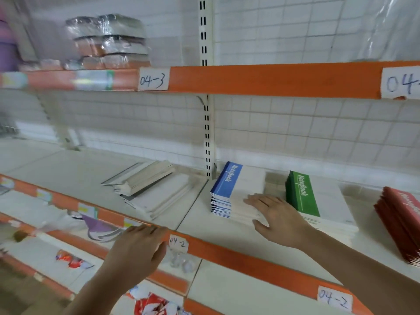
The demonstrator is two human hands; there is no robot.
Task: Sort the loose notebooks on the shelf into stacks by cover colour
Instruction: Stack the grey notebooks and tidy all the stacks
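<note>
Both forearms reach up from the bottom of the frame. Lower centre, the left hand [138, 247] rests on the orange shelf edge [227, 252], fingers curled over its lip beside the 04-2 label [178, 243]; it holds no notebook. Centre left on the shelf lies a loose, skewed heap of pale notebooks [145, 185], up and left of both hands, long axes slanting toward the upper right. The left hand looks nearer it, so that is likely the next reach. Right of centre, the right hand [277, 218] lies flat, fingers spread, on the blue stack [227, 192]. Further right stand the green stack [303, 196] and, at the frame edge, the red stack [402, 223].
</note>
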